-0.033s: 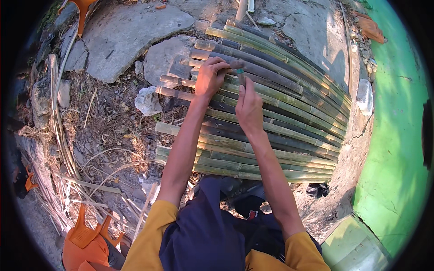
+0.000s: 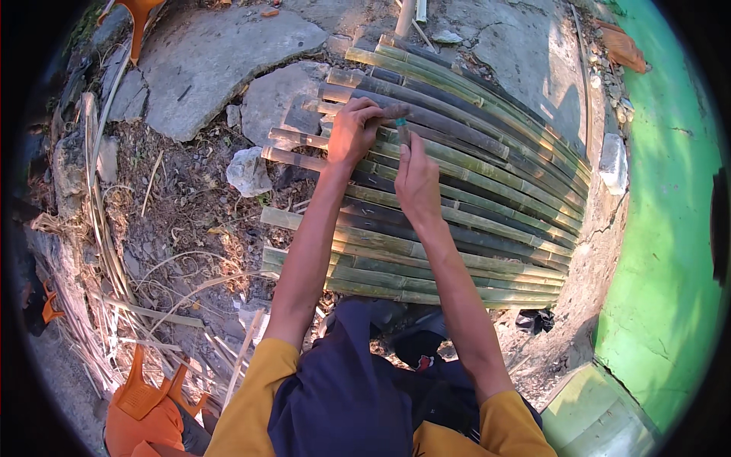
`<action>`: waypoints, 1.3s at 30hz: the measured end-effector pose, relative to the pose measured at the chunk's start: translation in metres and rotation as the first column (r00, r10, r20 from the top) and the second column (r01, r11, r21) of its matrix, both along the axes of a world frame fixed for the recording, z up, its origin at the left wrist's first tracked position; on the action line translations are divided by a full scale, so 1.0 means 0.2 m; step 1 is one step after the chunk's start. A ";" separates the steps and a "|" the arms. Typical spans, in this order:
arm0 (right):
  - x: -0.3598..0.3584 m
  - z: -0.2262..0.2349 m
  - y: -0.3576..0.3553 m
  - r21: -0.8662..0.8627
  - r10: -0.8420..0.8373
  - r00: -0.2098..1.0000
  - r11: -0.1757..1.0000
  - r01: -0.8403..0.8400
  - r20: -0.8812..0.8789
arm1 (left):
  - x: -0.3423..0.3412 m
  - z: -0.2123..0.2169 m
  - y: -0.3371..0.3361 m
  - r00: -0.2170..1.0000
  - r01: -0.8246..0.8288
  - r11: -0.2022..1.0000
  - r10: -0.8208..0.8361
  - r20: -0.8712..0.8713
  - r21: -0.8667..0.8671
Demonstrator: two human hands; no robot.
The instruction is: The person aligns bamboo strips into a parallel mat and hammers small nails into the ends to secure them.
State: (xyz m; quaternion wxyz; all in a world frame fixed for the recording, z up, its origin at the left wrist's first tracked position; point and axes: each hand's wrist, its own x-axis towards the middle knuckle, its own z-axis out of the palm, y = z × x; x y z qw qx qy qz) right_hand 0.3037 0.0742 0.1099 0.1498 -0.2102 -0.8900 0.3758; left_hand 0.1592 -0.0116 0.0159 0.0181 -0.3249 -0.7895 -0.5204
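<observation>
My right hand [image 2: 418,179] is closed around the handle of a hammer [image 2: 403,131], which has a teal band just below its dark head. The hammer head is close beside the fingertips of my left hand [image 2: 355,131]. My left fingers are pinched together above the bamboo; what they hold, if anything, is too small to make out. Beneath both hands lies a row of bamboo strips [image 2: 487,174], green, brown and dark, side by side from left to right. Their left ends are uneven, and gaps show between some of them.
A white stone [image 2: 249,171] and a broken concrete slab [image 2: 225,72] lie left of the bamboo. Thin bamboo shavings [image 2: 110,244] litter the ground there. An orange plastic chair [image 2: 138,388] and a person in orange [image 2: 145,430] are at lower left. A green surface [image 2: 662,228] runs along the right.
The hammer head has dropped slightly and shifted a little left, toward my left fingertips. My left hand and the bamboo strips look unmoved.
</observation>
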 end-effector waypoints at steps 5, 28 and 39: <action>-0.02 0.12 -0.01 -0.068 -0.023 0.999 0.997 0.020 -0.032 | 0.02 0.05 0.00 0.998 0.013 1.000 -0.013 0.059 0.015; -0.06 0.09 -0.01 -0.019 -0.051 0.999 0.999 0.051 0.012 | 0.01 0.06 0.02 0.999 0.022 0.999 -0.020 0.043 -0.035; -0.04 0.07 0.01 -0.009 -0.076 0.995 0.997 0.076 -0.057 | 0.02 0.05 0.01 0.998 0.001 0.999 0.001 0.067 -0.041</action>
